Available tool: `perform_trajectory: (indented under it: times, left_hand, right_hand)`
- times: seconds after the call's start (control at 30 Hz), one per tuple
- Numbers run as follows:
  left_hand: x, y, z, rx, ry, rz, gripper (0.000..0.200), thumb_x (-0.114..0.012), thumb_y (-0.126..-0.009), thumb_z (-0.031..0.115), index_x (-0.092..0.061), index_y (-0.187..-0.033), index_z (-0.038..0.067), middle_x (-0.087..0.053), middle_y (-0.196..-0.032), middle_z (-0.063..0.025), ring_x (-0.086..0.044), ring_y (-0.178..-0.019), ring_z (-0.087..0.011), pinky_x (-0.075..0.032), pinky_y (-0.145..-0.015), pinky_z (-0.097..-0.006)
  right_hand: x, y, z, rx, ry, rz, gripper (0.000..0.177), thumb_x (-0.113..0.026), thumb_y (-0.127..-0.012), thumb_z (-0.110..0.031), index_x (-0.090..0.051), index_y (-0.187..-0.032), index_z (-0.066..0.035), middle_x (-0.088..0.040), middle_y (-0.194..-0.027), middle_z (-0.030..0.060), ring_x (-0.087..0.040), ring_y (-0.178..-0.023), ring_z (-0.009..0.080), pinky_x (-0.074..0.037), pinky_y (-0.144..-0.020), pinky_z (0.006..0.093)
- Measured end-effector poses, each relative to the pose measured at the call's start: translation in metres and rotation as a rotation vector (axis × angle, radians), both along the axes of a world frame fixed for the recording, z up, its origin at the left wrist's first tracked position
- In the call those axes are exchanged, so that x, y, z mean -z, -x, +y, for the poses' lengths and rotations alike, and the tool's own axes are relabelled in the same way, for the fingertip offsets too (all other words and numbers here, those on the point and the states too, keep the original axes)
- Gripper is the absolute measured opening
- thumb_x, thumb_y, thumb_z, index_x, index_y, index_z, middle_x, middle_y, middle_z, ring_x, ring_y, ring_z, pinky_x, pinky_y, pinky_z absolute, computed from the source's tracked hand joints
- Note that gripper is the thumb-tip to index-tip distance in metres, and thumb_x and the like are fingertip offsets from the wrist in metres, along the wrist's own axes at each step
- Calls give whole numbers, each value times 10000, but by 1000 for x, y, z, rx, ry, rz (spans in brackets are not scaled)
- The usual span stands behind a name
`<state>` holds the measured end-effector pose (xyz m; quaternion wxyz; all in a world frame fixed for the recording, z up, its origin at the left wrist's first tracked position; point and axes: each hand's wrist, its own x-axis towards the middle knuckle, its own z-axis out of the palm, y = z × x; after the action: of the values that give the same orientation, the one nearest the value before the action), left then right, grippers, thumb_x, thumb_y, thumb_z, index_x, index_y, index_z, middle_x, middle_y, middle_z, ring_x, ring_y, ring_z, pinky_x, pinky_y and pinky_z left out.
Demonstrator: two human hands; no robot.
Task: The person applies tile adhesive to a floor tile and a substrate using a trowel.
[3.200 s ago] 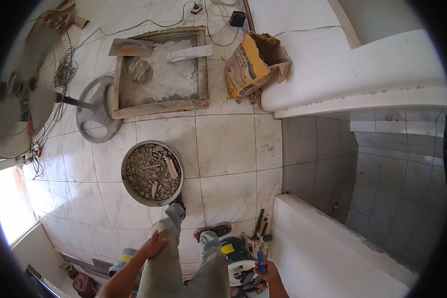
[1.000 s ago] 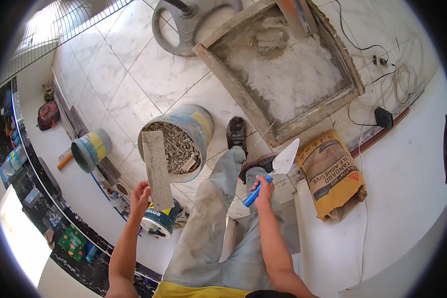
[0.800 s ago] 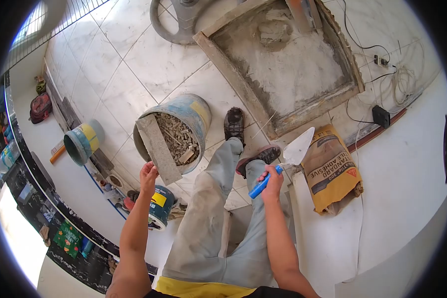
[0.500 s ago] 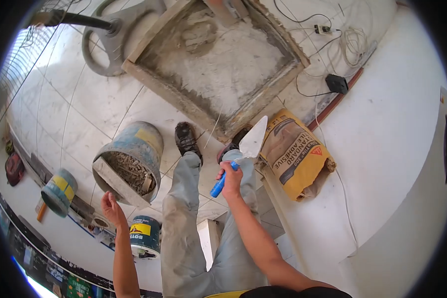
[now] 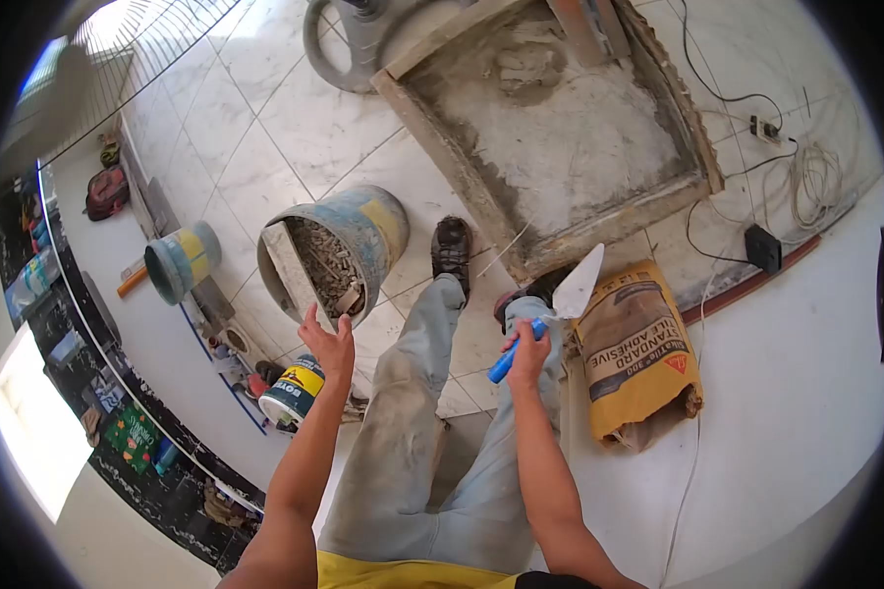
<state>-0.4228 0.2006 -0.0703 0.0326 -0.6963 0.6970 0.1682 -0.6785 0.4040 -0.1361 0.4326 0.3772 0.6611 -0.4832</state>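
My right hand is wrapped round the blue handle of a trowel, whose pale pointed blade is directed up and to the right, overlapping the edge of the tile adhesive bag. With fingers apart, my left hand is at the near rim of a large grey bucket. Inside that bucket are broken rubble and a flat pale strip standing along one side. Below the left hand is a smaller dark green paint bucket with a yellow label.
A wood-framed mixing tray smeared with mortar lies ahead on the tiled floor. A grey fan base stands beside it. Cables and a black adapter are to the right. Another bucket lies tipped at left.
The view has shifted left, so the floor objects appear farther right. My left hand has moved up and right in view, its fingers now spread at the bucket. The trowel stays in my right hand.
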Motion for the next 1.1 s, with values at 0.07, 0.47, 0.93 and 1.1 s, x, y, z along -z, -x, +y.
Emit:
perform_trajectory:
  times: [0.07, 0.47, 0.93, 1.1]
  left_hand:
    - [14, -28, -11, -86, 143, -196, 839, -789, -781, 375, -396, -1411, -16, -476, -1314, -219, -453, -1227, -377, -408, -1013, -418]
    - [31, -93, -105, -14, -368, -241, 932, -805, -643, 370, -424, -1385, -45, -563, -1188, -241, -547, -1110, -378, -462, -945, -421]
    - [38, 111, -126, 543, -319, 231, 392, -681, -879, 108, -600, -1256, 37, -617, -1138, -143, -599, -1020, -301, -482, -878, -392]
    - [185, 295, -104, 979, -243, 412, 96, -675, -846, 99, -706, -932, 69, -607, -842, -96, -605, -838, -291, -468, -762, -401]
  right_hand:
    - [1, 1, 9, -29, 8, -17, 156, -663, -833, -131, -544, -911, -67, -524, -649, 28, -500, -449, 133, -455, -415, 293]
    - [15, -16, -10, 47, -21, -65, 143, -660, -846, -149, -543, -897, -85, -512, -655, 17, -499, -473, 134, -465, -435, 301]
    - [56, -35, -23, 311, -49, 107, 167, -671, -848, -127, -537, -919, -57, -544, -647, 31, -522, -453, 126, -460, -421, 283]
    - [63, -20, -26, 297, -109, 91, 176, -675, -854, -137, -531, -914, -55, -545, -647, 33, -521, -448, 122, -458, -422, 274]
